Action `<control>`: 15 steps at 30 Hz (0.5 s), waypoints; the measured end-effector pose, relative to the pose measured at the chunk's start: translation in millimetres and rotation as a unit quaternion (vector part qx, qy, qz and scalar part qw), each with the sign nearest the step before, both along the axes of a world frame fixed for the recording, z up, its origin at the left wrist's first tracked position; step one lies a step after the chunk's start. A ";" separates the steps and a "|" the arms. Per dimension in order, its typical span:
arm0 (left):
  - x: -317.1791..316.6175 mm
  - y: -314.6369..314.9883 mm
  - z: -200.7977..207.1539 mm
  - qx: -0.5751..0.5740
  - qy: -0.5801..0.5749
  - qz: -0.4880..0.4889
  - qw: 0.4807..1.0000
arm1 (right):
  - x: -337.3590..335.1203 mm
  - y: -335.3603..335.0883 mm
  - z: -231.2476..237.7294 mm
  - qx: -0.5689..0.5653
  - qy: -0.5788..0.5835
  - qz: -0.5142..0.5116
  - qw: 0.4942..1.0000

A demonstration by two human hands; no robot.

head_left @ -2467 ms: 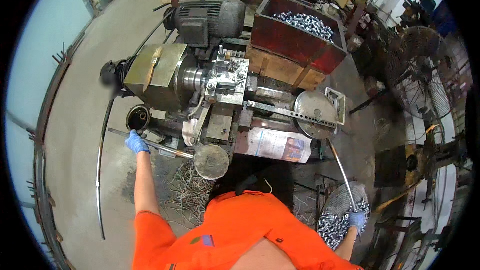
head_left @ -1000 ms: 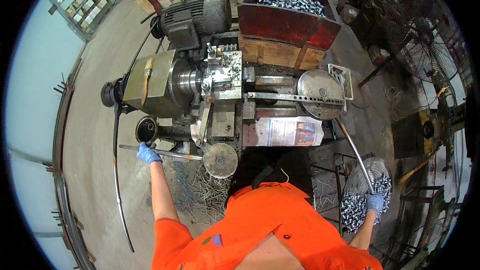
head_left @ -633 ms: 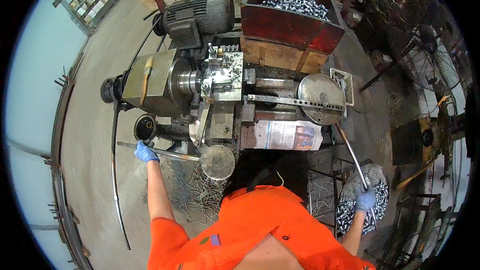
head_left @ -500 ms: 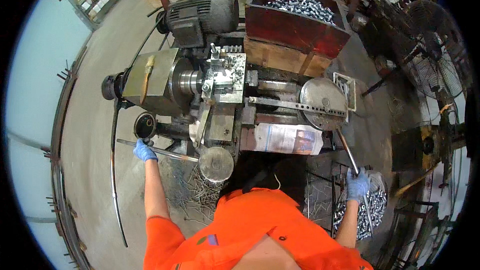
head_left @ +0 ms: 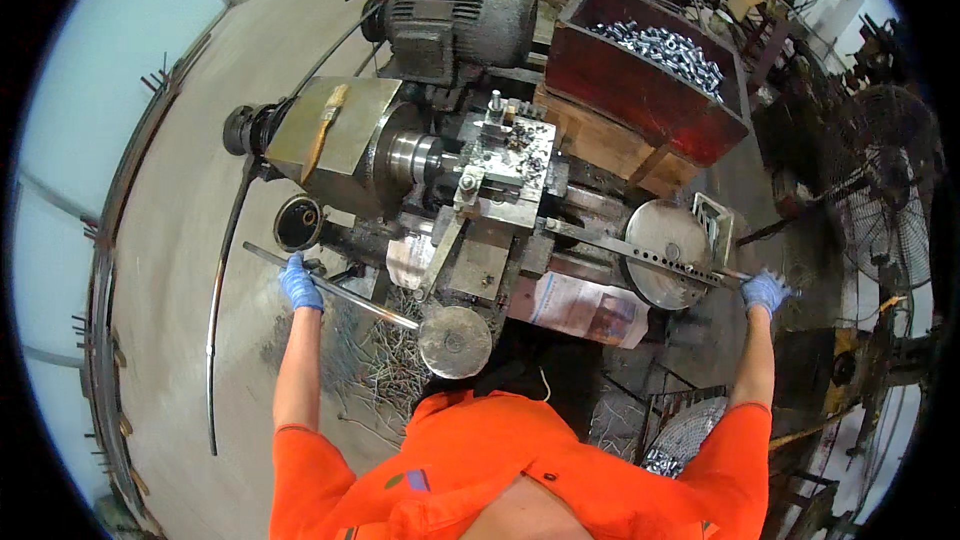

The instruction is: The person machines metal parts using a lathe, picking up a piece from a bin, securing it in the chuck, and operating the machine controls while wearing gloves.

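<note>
Both my hands wear blue gloves. My left hand (head_left: pixel 300 283) is wrapped round a long metal lever (head_left: pixel 365 306), which runs to a round metal disc (head_left: pixel 454 343) at the front of the lathe-like machine (head_left: pixel 490 210). At the machine's right end, my right hand (head_left: pixel 766 290) is closed on a lever rod (head_left: pixel 733 274), mostly hidden by the fingers, beside a larger round plate (head_left: pixel 668 254). A flat bar with a row of holes (head_left: pixel 640 252) crosses that plate. Metal chips lie on the tool block (head_left: pixel 515 155).
A brush (head_left: pixel 325 130) lies on the headstock cover, with a motor (head_left: pixel 460 30) behind. Bolt-like metal parts fill a red bin (head_left: pixel 640 90). A basket of parts (head_left: pixel 690 430) stands low at right, near a fan (head_left: pixel 885 180). Thin metal scrap (head_left: pixel 385 370) covers floor below the left lever.
My right hand has swung the right lever up and outward, from pointing down toward the basket to pointing right. My left hand stays on its lever. The whole view has shifted and tilted.
</note>
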State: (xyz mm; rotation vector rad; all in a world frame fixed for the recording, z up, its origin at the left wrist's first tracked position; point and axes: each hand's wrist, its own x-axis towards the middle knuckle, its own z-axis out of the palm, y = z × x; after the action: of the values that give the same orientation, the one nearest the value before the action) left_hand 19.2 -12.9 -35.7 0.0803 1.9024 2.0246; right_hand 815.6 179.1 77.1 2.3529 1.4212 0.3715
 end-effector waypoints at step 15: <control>-17.4 -18.8 -70.3 -0.508 0.555 -0.448 0.483 | -51.8 -131.9 -51.1 0.144 0.264 0.130 0.945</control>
State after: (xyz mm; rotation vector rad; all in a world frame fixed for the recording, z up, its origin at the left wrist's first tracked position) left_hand 1.9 -31.7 -106.1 1.8953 2.3647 -0.2814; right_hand 763.9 47.2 26.0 2.6271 2.0579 0.0017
